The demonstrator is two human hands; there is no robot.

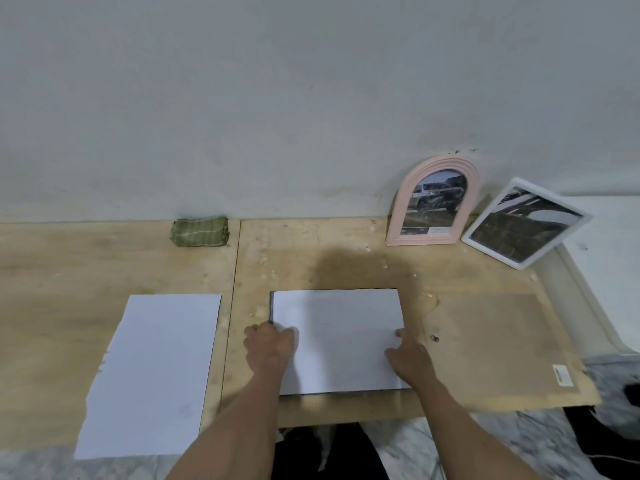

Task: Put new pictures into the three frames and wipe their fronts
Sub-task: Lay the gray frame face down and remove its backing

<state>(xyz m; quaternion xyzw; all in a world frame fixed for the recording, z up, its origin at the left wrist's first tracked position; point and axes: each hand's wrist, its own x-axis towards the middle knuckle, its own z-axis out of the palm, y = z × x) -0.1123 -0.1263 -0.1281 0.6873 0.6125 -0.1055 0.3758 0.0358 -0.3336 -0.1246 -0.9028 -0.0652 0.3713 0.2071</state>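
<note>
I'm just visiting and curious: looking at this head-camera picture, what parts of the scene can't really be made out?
- The third frame: only a dark edge shows; the white sheet covers it.
- Left hand and right hand: fingertips lie at the sheet's edges, grip unclear.
- Small print at the bottom of the pink arched frame: too small.
- White square frame: picture blurred.
- Label on the board: illegible.

Head view, downward (near the board (485, 341))

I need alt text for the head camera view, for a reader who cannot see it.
Both hands, left hand and right hand, press a white sheet over a dark frame on a plywood board. Beyond stand a pink arched frame, a white frame and a folded green cloth.
</note>
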